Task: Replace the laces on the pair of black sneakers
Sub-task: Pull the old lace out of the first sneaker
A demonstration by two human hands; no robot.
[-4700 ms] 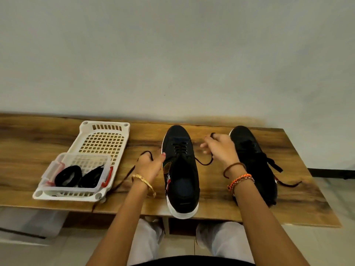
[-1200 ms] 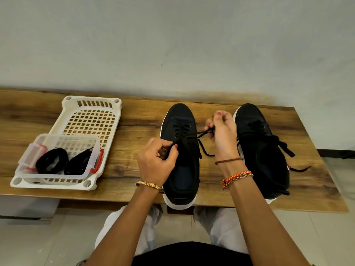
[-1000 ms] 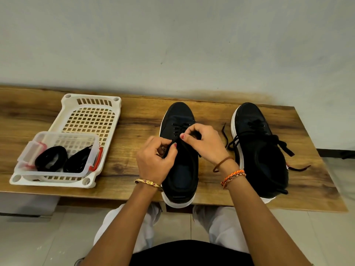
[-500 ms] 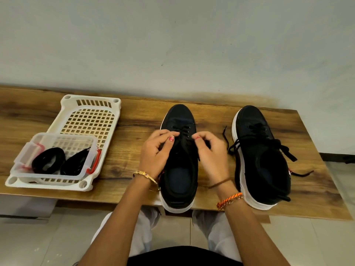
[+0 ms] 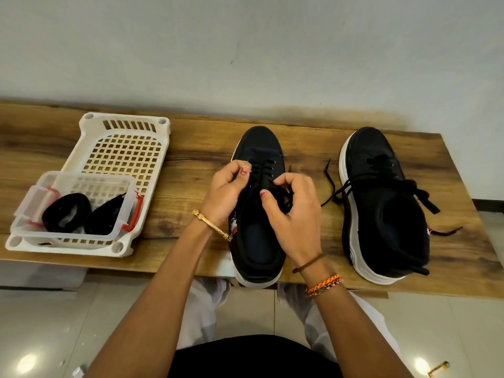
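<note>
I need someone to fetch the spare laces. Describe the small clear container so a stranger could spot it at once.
On the wooden table, at its left end, sits a white perforated basket. The clear container rests inside its near end. Unlike the basket, it is see-through, has red clips, and holds two black lace bundles.

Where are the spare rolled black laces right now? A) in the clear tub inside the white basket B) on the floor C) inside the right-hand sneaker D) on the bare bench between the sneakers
A: two black laces lie in the clear tub, which sits in the near end of the white basket at the left of the bench.
</note>
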